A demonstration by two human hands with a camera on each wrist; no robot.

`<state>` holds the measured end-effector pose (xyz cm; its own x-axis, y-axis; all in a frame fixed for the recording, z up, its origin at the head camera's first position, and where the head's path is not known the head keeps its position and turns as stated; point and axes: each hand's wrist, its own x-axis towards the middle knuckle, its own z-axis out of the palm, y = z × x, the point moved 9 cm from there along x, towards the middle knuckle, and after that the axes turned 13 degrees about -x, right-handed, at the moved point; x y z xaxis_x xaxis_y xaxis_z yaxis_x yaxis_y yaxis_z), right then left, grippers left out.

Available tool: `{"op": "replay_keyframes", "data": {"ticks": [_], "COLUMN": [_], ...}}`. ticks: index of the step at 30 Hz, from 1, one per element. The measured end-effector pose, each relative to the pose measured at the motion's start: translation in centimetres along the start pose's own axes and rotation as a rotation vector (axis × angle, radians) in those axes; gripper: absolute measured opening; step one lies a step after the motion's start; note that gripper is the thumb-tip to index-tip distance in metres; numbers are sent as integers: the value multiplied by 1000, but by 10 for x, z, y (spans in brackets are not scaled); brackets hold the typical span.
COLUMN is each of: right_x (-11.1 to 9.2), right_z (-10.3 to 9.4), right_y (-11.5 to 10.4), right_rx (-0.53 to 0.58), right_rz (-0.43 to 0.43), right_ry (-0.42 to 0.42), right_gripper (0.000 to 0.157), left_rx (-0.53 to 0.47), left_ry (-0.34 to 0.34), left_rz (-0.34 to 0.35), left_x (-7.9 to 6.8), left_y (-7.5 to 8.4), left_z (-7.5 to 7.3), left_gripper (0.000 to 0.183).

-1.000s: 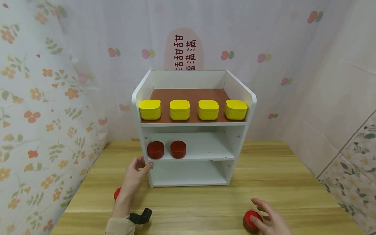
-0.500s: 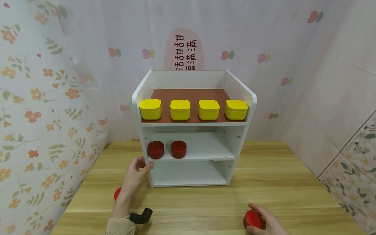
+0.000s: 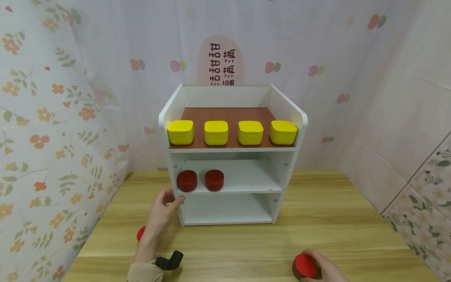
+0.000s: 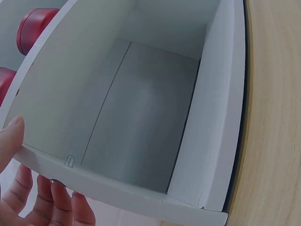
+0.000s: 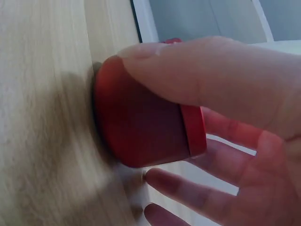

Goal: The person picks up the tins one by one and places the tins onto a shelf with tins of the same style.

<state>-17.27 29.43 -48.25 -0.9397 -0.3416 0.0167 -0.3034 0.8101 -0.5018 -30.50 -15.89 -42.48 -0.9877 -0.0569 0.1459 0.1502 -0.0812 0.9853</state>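
Observation:
My left hand (image 3: 161, 211) holds the left side panel of a small white shelf (image 3: 227, 224). In the left wrist view its thumb (image 4: 11, 136) lies on the inner side of that panel and the fingers (image 4: 61, 202) are on the outer side. At the lower right of the table, my right hand (image 3: 325, 269) grips a round red tin (image 3: 304, 266) with a lid. In the right wrist view the thumb lies along the side of the tin (image 5: 141, 117), with fingers on its far side; the tin is close against the wooden surface. Two dark red tins (image 3: 214, 180) stand on the middle shelf.
Several yellow square tins (image 3: 216, 133) line the shelf's brown top. Another red tin (image 3: 140, 233) lies on the wooden table (image 3: 229, 254), partly hidden behind my left forearm. Patterned curtains (image 3: 70, 98) hang behind and at both sides. A black strap (image 3: 170, 261) is on my left wrist.
My right hand's fingers have come round the red tin, and the tin has tilted slightly. The left hand has stayed on the shelf's side panel.

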Motion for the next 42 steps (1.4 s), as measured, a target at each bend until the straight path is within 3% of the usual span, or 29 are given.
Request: {"op": "replay_keyframes", "data": {"ticks": [5,10,21,25,31,42], "right_x": [1,6,17,25,36,77], "right_z": [0,-5,-39,-46,-59,-80], "right_y": [1,-11,-64,-77,-101,-139], "right_rx": [64,134,-7,4,-10,26], "right_rz": [140,170,72,85,25,-67], "right_ry": [-47,-50,211,249,316,339], "right_gripper": [65,68,66,64,62,64], "left_rx": [-8,-8,-17,-13,-17,-17], "left_ry": [2,3,3,0,-4,-10], "left_rz": [8,24,4,18,2,-1], "left_x": [-1,-1,-1,-1,0,0], "left_y": [1,2,3,5,3,3], "left_z": [0,0,1,2,2,2], "left_gripper": [35,33,35,35,34,36]}}
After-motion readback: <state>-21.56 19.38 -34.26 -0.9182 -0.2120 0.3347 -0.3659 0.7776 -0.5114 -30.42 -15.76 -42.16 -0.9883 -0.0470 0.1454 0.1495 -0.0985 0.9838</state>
